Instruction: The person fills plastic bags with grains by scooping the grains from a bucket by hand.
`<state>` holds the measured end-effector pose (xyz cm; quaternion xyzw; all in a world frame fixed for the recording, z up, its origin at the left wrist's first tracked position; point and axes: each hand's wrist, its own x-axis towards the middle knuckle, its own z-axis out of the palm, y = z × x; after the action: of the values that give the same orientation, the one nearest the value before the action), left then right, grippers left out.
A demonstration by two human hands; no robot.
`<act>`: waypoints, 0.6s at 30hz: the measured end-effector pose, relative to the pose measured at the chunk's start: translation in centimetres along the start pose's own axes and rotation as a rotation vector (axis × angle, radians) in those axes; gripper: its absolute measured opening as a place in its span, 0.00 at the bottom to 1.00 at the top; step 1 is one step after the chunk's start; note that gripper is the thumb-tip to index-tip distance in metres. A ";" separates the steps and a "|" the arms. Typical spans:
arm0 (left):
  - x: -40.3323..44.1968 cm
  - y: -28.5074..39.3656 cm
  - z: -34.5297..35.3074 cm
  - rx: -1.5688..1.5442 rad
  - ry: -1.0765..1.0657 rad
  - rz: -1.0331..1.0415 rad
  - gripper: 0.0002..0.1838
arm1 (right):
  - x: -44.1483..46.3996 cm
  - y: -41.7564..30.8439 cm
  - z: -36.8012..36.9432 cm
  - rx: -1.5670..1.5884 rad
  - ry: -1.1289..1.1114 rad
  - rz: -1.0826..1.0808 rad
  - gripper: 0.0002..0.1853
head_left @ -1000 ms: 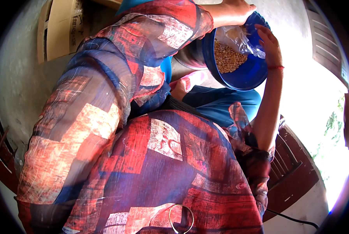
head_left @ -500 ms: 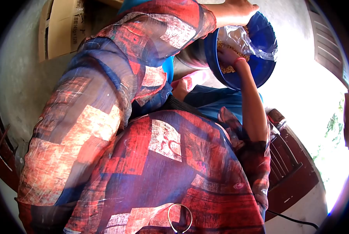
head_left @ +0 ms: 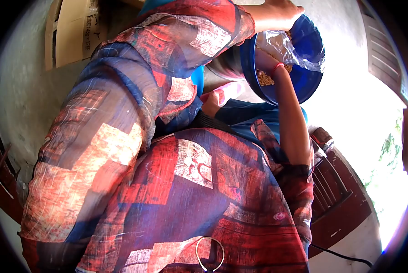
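A blue bucket (head_left: 315,43) stands tilted with its mouth toward me. Inside it lie small tan-brown pieces (head_left: 264,78), perhaps nuts or kernels, and a clear plastic bag (head_left: 279,43) lines part of the opening. My left hand (head_left: 283,12) is at the bucket's upper rim and appears to grip it; most of its fingers are hidden. My right hand (head_left: 267,61), with a red bracelet (head_left: 278,67) at the wrist, reaches into the bucket among the brown pieces. Its fingers are out of sight there.
A cardboard box (head_left: 74,34) stands at the upper left. Dark red wooden furniture (head_left: 340,195) is at my lower right, with a black cable (head_left: 340,255) below it. Part of a pink and white shoe (head_left: 229,91) shows near the bucket. Bright light floods the right side.
My right hand has pushed deeper into the bucket, so its fingers have gone from view and more brown pieces show below it. The left hand has barely moved.
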<state>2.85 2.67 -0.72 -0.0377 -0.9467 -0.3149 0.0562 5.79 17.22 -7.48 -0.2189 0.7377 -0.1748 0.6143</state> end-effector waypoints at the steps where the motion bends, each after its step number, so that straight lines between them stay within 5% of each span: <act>1: -0.2 -0.1 -0.1 -0.005 0.020 0.023 0.22 | -1.2 -1.0 -0.2 0.016 0.008 0.046 0.12; 3: -0.4 0.0 -0.5 -0.011 0.041 0.050 0.22 | -3.1 -1.9 -0.2 0.032 0.018 0.093 0.12; 6: -0.3 0.5 -1.3 -0.025 -0.044 0.001 0.24 | -4.5 -1.4 -0.5 0.289 0.092 -0.121 0.09; 11: -0.5 1.0 -2.2 0.001 -0.138 -0.058 0.27 | -8.4 -2.0 -0.9 0.536 0.130 -0.056 0.11; 18: -0.1 0.0 -0.3 0.006 -0.027 -0.002 0.26 | -11.9 -2.0 -5.2 0.702 0.383 -0.267 0.12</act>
<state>2.93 2.46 -0.47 -0.0406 -0.9484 -0.3115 0.0434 2.64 21.86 4.38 -0.0538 0.6993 -0.5311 0.4754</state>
